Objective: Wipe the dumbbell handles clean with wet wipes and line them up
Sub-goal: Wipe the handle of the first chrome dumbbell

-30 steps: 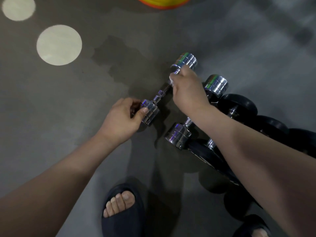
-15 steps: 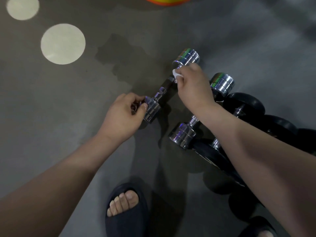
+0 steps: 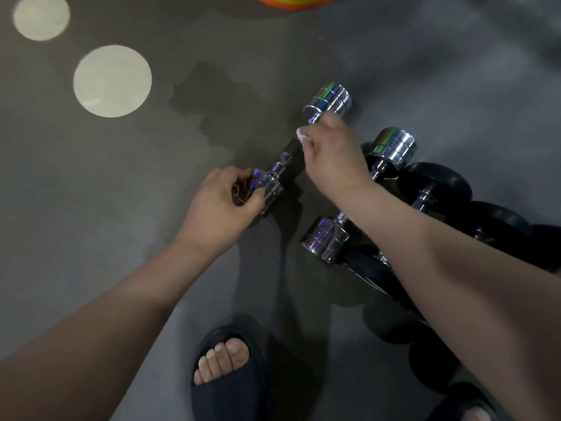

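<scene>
The chrome dumbbell (image 3: 329,100) slants over the grey floor (image 3: 91,192), left of the others; the left hand (image 3: 218,205) curls its fingers round its near head; the right hand (image 3: 334,159) pinches a white wet wipe (image 3: 302,136) against the handle just below the far head; a second chrome dumbbell (image 3: 391,147) lies just to the right, with black dumbbells (image 3: 437,183) beyond it; a dark slipper (image 3: 230,384) stands near.

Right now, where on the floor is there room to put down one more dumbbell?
Bare floor lies left of the left hand, between the pale circles and the slipper. More is free at upper right, beyond the chrome dumbbells. It is crowded right of the right hand, where the black dumbbells sit packed together.
</scene>
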Tool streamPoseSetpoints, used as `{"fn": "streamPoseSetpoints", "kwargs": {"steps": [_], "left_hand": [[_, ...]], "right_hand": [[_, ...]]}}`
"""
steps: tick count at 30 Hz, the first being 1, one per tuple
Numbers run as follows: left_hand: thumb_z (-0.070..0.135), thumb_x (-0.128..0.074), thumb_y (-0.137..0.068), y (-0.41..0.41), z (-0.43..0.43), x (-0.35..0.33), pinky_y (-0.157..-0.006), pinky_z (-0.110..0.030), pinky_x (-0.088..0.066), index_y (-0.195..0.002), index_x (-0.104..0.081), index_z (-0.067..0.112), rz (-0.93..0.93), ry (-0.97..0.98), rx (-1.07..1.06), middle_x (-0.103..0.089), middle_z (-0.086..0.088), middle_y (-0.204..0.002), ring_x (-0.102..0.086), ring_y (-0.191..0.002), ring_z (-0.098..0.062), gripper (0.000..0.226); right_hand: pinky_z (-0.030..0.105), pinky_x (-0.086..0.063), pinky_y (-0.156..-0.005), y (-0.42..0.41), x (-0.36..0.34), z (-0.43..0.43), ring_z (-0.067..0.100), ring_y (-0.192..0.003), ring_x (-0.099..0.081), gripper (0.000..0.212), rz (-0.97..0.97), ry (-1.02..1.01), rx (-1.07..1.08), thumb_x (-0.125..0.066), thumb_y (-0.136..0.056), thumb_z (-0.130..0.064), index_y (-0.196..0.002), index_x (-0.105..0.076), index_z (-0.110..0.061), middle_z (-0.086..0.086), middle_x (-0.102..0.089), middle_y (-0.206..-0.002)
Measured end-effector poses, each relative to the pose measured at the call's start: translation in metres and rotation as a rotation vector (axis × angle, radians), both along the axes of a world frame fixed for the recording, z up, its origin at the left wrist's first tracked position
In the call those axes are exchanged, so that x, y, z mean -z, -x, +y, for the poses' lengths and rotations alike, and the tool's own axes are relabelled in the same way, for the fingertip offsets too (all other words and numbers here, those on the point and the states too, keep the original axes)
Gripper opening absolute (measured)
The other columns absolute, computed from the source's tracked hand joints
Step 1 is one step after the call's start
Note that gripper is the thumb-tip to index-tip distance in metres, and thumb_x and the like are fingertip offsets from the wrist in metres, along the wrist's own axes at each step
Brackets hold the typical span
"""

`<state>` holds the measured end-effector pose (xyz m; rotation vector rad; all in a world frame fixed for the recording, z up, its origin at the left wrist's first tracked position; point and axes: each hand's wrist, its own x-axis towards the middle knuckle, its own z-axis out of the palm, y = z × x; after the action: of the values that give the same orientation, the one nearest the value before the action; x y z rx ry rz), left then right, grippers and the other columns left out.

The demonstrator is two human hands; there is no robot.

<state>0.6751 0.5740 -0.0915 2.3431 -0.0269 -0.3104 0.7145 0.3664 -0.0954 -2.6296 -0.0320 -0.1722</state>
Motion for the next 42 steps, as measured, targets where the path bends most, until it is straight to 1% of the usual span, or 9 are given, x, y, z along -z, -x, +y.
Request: {"fn": "streamPoseSetpoints", "kwargs": {"steps": [5, 10, 15, 20, 24, 30, 35, 38, 42], "left_hand": [[0.032, -0.072, -0.085, 0.0, 0.0, 0.002, -0.091, -0.026, -0.048, -0.115, -0.068, 0.021, -0.012, -0.015, 0.0, -0.061, 0.003, -0.105, -0.061, -0.094, -0.013, 0.031], [0.031, -0.072, -0.086, 0.002, 0.0, -0.001, -0.092, -0.029, -0.05, -0.115, -0.068, 0.021, -0.003, 0.005, -0.001, -0.06, 0.003, -0.105, -0.062, -0.096, -0.015, 0.031], [0.029, -0.073, -0.085, 0.003, -0.001, -0.002, -0.093, -0.031, -0.05, -0.115, -0.068, 0.018, 0.0, 0.006, 0.002, -0.06, 0.0, -0.106, -0.062, -0.095, -0.016, 0.033], [0.03, -0.073, -0.086, 0.002, 0.0, -0.004, -0.093, -0.023, -0.048, -0.116, -0.069, 0.02, 0.01, 0.006, -0.006, -0.058, 0.005, -0.106, -0.062, -0.096, -0.012, 0.032], [0.03, -0.072, -0.086, 0.001, 0.001, -0.004, -0.091, -0.02, -0.045, -0.116, -0.069, 0.019, 0.02, -0.014, 0.006, -0.058, 0.005, -0.105, -0.061, -0.096, -0.012, 0.032], [0.031, -0.068, -0.09, -0.001, 0.001, -0.005, -0.09, -0.019, -0.042, -0.119, -0.068, 0.019, 0.034, -0.025, 0.01, -0.058, 0.006, -0.105, -0.06, -0.101, -0.013, 0.031], [0.051, -0.054, -0.082, -0.008, 0.005, -0.001, -0.097, -0.034, -0.051, -0.122, -0.066, 0.023, 0.116, -0.024, 0.01, -0.066, 0.001, -0.113, -0.063, -0.105, -0.015, 0.05], [0.053, -0.048, -0.081, -0.01, 0.007, -0.001, -0.099, -0.036, -0.05, -0.123, -0.066, 0.023, 0.128, -0.033, 0.01, -0.067, 0.001, -0.114, -0.063, -0.107, -0.016, 0.055], [0.053, -0.048, -0.082, -0.011, 0.008, -0.003, -0.099, -0.036, -0.05, -0.123, -0.067, 0.024, 0.147, -0.019, 0.022, -0.069, 0.004, -0.112, -0.063, -0.107, -0.014, 0.054]], "right_hand": [[0.044, -0.049, -0.063, 0.015, -0.003, 0.007, 0.034, -0.074, -0.053, 0.013, 0.05, 0.091, -0.383, -0.056, -0.089, -0.004, -0.087, -0.069, -0.001, 0.013, -0.048, -0.085], [0.038, -0.049, -0.064, -0.004, -0.004, -0.003, 0.038, -0.077, -0.058, 0.019, -0.012, 0.082, -0.104, -0.054, -0.089, -0.006, -0.086, -0.071, 0.0, 0.02, -0.055, -0.092], [0.036, -0.041, -0.062, 0.02, -0.004, 0.011, 0.032, -0.075, -0.052, 0.009, 0.08, 0.1, -0.504, -0.06, -0.087, -0.001, -0.085, -0.068, -0.004, 0.012, -0.047, -0.085], [0.037, -0.047, -0.061, 0.006, 0.001, 0.003, 0.034, -0.074, -0.054, 0.011, -0.014, 0.099, -0.236, -0.059, -0.087, -0.003, -0.084, -0.068, 0.001, 0.015, -0.049, -0.085], [0.037, -0.046, -0.06, 0.022, 0.003, 0.01, 0.03, -0.076, -0.05, 0.008, 0.008, 0.146, -0.463, -0.062, -0.088, -0.003, -0.089, -0.069, -0.005, 0.009, -0.046, -0.086], [0.039, -0.05, -0.067, -0.003, 0.001, -0.01, 0.035, -0.075, -0.055, 0.016, 0.024, 0.091, -0.078, -0.053, -0.089, -0.007, -0.087, -0.069, -0.006, 0.018, -0.052, -0.092], [0.043, -0.048, -0.063, 0.016, 0.006, 0.008, 0.035, -0.077, -0.053, 0.013, 0.074, 0.128, -0.403, -0.055, -0.089, -0.007, -0.096, -0.065, -0.008, 0.013, -0.049, -0.088], [0.04, -0.044, -0.068, 0.0, 0.004, -0.005, 0.035, -0.085, -0.056, 0.012, 0.072, 0.051, -0.154, -0.051, -0.091, -0.009, -0.094, -0.063, -0.01, 0.013, -0.055, -0.097], [0.034, -0.051, -0.076, -0.005, 0.001, -0.009, 0.019, -0.087, -0.063, 0.005, 0.171, -0.321, 0.195, -0.057, -0.096, -0.022, -0.098, -0.061, -0.02, -0.002, -0.065, -0.093]]}}
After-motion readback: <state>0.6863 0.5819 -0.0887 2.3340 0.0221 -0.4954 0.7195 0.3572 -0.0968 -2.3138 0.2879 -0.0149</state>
